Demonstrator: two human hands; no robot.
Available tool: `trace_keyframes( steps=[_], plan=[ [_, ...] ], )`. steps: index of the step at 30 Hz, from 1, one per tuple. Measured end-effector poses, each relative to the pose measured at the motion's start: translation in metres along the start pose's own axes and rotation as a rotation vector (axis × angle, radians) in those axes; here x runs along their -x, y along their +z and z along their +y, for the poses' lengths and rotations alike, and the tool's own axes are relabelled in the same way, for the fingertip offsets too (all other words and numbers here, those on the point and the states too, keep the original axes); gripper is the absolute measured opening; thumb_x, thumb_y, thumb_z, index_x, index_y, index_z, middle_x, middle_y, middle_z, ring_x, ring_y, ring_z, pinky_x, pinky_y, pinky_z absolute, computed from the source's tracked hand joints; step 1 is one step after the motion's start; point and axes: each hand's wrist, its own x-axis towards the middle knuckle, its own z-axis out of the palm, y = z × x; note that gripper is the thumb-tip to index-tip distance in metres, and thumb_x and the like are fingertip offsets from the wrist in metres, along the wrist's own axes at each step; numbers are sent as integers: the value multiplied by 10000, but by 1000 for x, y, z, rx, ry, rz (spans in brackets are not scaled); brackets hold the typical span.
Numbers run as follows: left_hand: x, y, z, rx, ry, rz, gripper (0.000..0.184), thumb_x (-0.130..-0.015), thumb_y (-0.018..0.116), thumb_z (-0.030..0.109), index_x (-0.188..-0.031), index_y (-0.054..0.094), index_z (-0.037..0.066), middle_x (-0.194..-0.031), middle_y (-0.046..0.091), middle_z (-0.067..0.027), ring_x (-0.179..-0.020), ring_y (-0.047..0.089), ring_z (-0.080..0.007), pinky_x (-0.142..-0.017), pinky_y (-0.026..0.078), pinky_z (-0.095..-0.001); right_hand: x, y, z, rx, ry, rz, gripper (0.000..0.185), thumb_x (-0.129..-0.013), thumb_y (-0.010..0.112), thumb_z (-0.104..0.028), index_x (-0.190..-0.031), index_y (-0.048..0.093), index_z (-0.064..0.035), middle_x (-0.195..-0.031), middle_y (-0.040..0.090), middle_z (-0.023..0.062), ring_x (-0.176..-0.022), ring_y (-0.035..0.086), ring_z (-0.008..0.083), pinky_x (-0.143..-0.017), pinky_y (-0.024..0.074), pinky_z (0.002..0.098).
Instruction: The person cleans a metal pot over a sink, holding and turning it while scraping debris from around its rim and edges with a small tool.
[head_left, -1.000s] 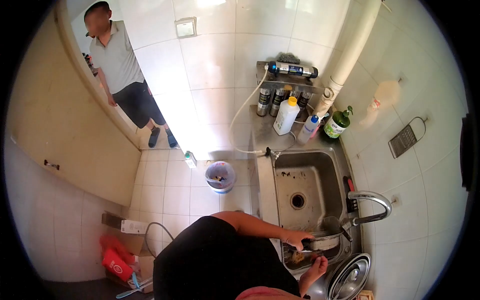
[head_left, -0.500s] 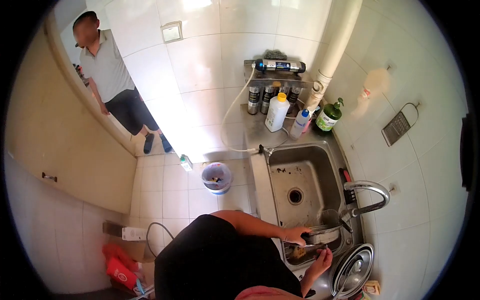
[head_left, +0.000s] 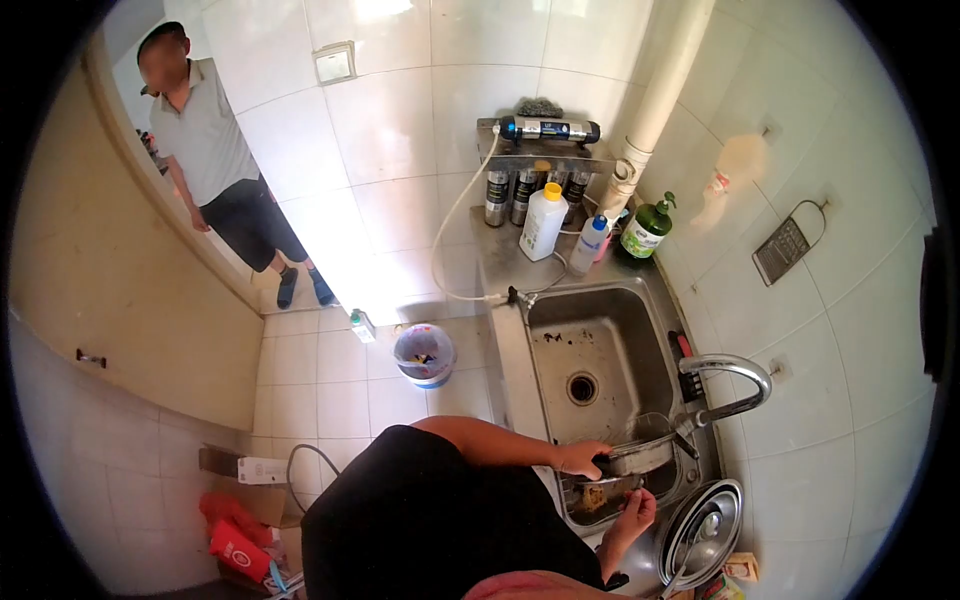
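Note:
My left hand (head_left: 580, 459) is closed around the dark handle of a pan (head_left: 643, 458). The pan is tilted on its side over the near sink basin (head_left: 572, 516), below the tap (head_left: 738, 382). Close to its near side is my right hand (head_left: 632, 514), fingers pinched together; what they hold, if anything, is too small to make out. A brownish patch (head_left: 594, 497) shows in the basin between the hands. The larger sink basin (head_left: 560, 365), with a drain (head_left: 582, 389), lies beyond the pan.
Stacked metal bowls (head_left: 712, 525) stand right of my right hand. Behind the sink are a white bottle (head_left: 543, 222), a green pump bottle (head_left: 648, 228) and water filters (head_left: 548, 130). A bin (head_left: 424, 355) sits on the floor. Another person (head_left: 225, 165) stands in the doorway.
The whole view has shifted slightly left. My left hand keeps its grip on the pan, which is tilted a little differently. My right hand has moved slightly, still pinched.

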Motion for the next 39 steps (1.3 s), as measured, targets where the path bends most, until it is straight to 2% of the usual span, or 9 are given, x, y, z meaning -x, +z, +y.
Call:
trace_keyframes(
  steps=[6, 9, 12, 20, 28, 31, 33, 36, 39],
  plan=[
    [-7, 5, -18, -82, 51, 82, 631, -677, 657, 202, -1232, 473, -35, -1111, 562, -192, -1002, 544, -287, -855, 411, -423, 1, 8, 4, 65, -71, 80, 102, -919, 517, -98, -959, 553, -12, -787, 548, 41, -678, 483, 101, -587, 418, 268],
    [-4, -1, -4, -6, -1, -48, 684, -682, 653, 210, -1280, 436, -39, -1178, 539, -205, -1063, 524, -294, -887, 399, -421, 1, 7, 2, -22, -29, 72, 89, -919, 519, -77, -948, 565, -6, -826, 586, 39, -713, 522, 91, -600, 420, 226],
    [-4, 0, -5, 3, -13, -32, 693, -689, 647, 204, -1296, 413, -35, -1189, 529, -212, -1072, 516, -279, -891, 395, -413, -1, 6, 0, -24, -65, 70, 107, -916, 524, -102, -943, 563, -6, -822, 563, 48, -704, 507, 125, -618, 442, 293],
    [-10, 2, -8, 6, 45, -100, 593, -695, 628, 166, -1210, 428, -48, -1064, 517, -164, -930, 486, -239, -787, 386, -395, -2, 4, 6, -72, -59, 90, 76, -915, 537, -76, -952, 573, -21, -805, 598, 25, -729, 559, 90, -624, 451, 224],
    [3, -1, 21, -39, -149, -175, 891, -703, 642, 244, -1413, 195, -53, -1423, 277, -261, -1314, 293, -341, -1056, 270, -408, 3, 2, 15, -45, -19, 57, 113, -917, 542, -104, -956, 570, -2, -835, 582, 46, -740, 531, 109, -642, 452, 270],
    [3, 7, 12, 34, -27, -33, 656, -650, 655, 170, -1212, 382, -33, -1079, 456, -159, -1006, 419, -223, -836, 370, -353, 5, 1, 10, -29, -4, 42, 117, -919, 533, -106, -963, 565, -2, -849, 583, 49, -746, 534, 117, -649, 454, 283],
    [4, 6, 13, 26, -29, -45, 653, -656, 651, 180, -1212, 382, -29, -1083, 444, -157, -1012, 404, -224, -836, 371, -357, 5, 4, 2, -9, -5, 43, 106, -917, 531, -96, -959, 566, -6, -837, 588, 44, -737, 538, 112, -646, 451, 270],
    [5, -4, 28, -45, -180, -222, 910, -720, 632, 280, -1431, 159, -36, -1444, 231, -261, -1341, 245, -350, -1064, 266, -414, 5, 5, -2, -8, -17, 49, 84, -910, 534, -76, -946, 571, -9, -802, 596, 32, -715, 538, 95, -635, 442, 232],
    [9, -6, 33, -16, -171, -188, 873, -715, 633, 245, -1419, 196, -31, -1349, 364, -253, -1234, 375, -335, -1000, 324, -393, 2, 4, 6, -27, -44, 30, 96, -905, 534, -78, -949, 575, -4, -805, 592, 32, -717, 528, 96, -636, 440, 230]
  ],
)
